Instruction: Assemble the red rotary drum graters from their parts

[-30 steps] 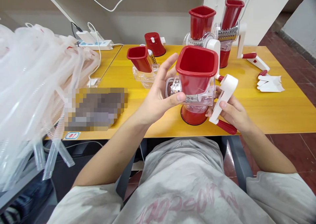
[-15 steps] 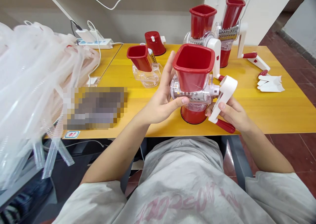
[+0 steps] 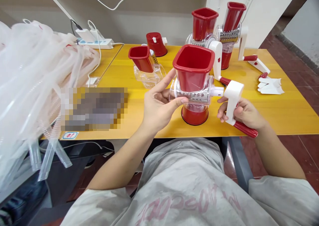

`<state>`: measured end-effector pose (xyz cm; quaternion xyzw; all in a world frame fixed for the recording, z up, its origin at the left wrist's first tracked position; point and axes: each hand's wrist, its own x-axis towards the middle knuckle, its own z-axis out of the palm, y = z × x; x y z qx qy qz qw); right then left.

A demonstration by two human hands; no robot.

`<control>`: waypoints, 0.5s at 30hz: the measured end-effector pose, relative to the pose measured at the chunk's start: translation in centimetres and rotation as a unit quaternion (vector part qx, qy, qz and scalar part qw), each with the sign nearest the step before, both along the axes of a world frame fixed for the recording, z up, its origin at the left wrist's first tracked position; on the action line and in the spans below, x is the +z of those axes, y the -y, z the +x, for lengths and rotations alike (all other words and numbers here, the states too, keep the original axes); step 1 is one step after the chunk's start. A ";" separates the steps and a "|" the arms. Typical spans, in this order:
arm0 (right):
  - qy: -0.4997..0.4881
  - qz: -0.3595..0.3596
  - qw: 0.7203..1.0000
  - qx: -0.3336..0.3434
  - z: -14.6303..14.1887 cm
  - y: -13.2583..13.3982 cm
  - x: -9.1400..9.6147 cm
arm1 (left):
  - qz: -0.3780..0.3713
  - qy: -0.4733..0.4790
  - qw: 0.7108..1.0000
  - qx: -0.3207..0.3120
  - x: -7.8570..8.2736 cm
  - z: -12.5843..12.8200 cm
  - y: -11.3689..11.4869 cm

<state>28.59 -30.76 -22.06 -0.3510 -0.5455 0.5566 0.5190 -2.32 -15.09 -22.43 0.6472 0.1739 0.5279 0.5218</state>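
Note:
A rotary grater [image 3: 194,83] with a red hopper, clear drum housing and red base stands on the yellow table [image 3: 274,109] right in front of me. My left hand [image 3: 156,108] grips the left end of the clear drum housing, thumb pressed on its front. My right hand [image 3: 243,114] is closed round the white crank handle [image 3: 233,98] with its red grip, which sits on the shaft at the grater's right side.
Two more assembled graters [image 3: 203,28] [image 3: 230,26] stand at the back. A partial grater body [image 3: 146,68] and a red base [image 3: 156,44] lie behind left. White crank parts [image 3: 270,85] lie at right. Clear plastic tubes [image 3: 37,86] fill the left; a power strip [image 3: 96,43] is behind.
The grater has been set upright and lowered onto the table. My right hand has swung the crank out to the right, and my left fingers have closed on the drum end.

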 end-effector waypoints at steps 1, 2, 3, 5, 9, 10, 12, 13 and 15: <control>-0.008 -0.003 1.000 0.015 0.1 -0.1 -0.1 | -0.009 -0.002 1.000 -0.012 0.2 -0.2 -0.2; -0.013 -0.009 0.999 0.032 0.1 -0.2 -0.2 | -0.018 -0.005 1.000 -0.025 0.4 -0.4 -0.3; -0.016 -0.014 0.999 0.046 0.1 -0.2 -0.2 | -0.028 -0.010 0.999 -0.039 0.6 -0.6 -0.4; -0.009 -0.026 0.997 0.066 0.2 -0.3 -0.1 | -0.044 -0.018 0.997 -0.067 0.9 -0.9 -0.7; 0.026 -0.033 0.995 0.093 0.4 -0.5 0.6 | -0.057 -0.016 0.994 -0.093 0.9 -1.2 -1.3; 0.028 -0.030 0.994 0.101 0.5 -0.6 0.7 | -0.058 -0.017 0.994 -0.094 0.9 -1.1 -1.4; 0.026 -0.027 0.993 0.112 0.7 -0.9 0.9 | -0.062 -0.018 0.993 -0.099 0.8 -1.1 -1.5; 0.023 -0.026 0.993 0.117 0.7 -1.0 0.8 | -0.064 -0.019 0.992 -0.103 0.7 -1.0 -1.6; 0.009 -0.016 0.992 0.125 0.8 -1.2 0.7 | -0.067 -0.022 0.991 -0.112 0.7 -1.0 -1.6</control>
